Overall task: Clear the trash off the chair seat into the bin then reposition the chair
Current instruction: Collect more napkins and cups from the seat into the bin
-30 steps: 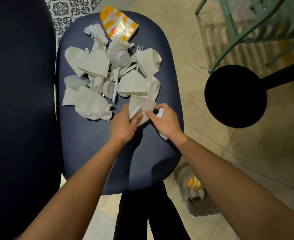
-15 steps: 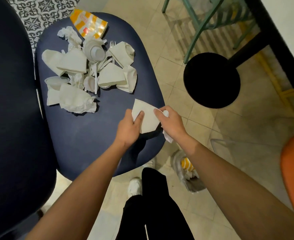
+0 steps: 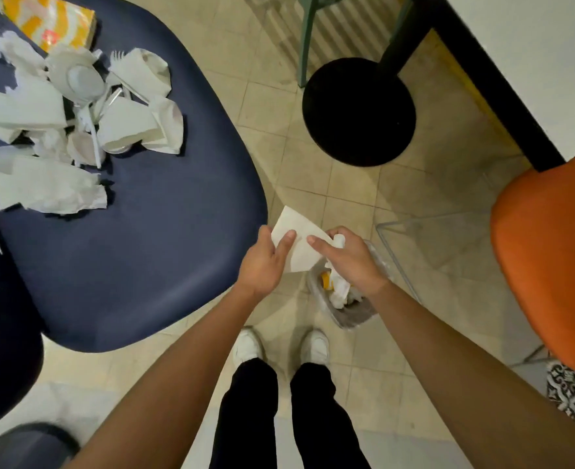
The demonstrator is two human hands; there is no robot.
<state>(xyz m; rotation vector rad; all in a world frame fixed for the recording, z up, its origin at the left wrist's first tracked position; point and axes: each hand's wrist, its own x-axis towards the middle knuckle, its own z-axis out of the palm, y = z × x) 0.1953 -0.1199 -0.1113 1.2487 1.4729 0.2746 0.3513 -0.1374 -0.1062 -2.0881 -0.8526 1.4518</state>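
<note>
In transit: folded paper (image 3: 298, 240), pinched by my left hand (image 3: 262, 262) and right hand (image 3: 350, 262), just off the chair seat (image 3: 144, 248) edge, above the bin (image 3: 357, 316). My right hand also grips a crumpled tissue (image 3: 338, 240). Outstanding: trash pile (image 3: 76, 130) at the seat's far corner; chair not yet repositioned.

One view only, head-worn, wide-angle. Faces steeply down: chair seat (image 3: 137, 252) upper left, tiled floor (image 3: 347, 198) centre, bin (image 3: 352, 316) and shoes (image 3: 249, 345) directly below. Left hand (image 3: 262, 262) and right hand (image 3: 350, 262) near, mid-frame.
</note>
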